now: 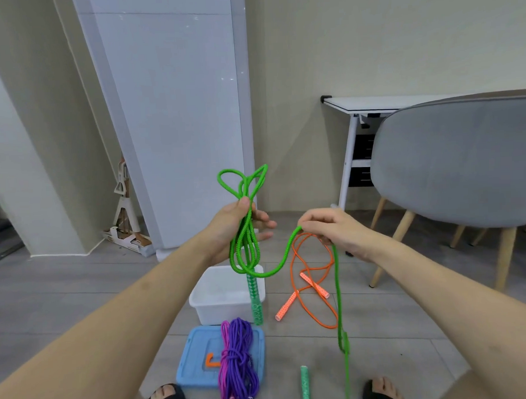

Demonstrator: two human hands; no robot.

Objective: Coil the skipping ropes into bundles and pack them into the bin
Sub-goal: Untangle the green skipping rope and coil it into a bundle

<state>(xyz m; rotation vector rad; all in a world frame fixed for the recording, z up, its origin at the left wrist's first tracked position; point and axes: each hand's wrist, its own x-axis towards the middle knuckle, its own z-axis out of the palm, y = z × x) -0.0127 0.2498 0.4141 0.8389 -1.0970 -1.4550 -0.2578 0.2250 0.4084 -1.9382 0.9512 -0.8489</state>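
Coiling green skipping rope (248, 244): left hand (235, 222) grips the gathered loops under its thumb so they keep their shape; right hand (331, 228) pinches the free run, probably feeding slack. White bin (199, 303) waits below, open, apparently empty

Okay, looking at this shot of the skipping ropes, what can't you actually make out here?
- Head view: the lower ends of the bundled purple and pink ropes run off the bottom edge.
- The second green patterned handle is cut off by the bottom edge too.
- The white plastic bin has its interior partly screened by the green braided rope hanging from the left hand.
- The right hand has fingertips hidden behind its knuckles.
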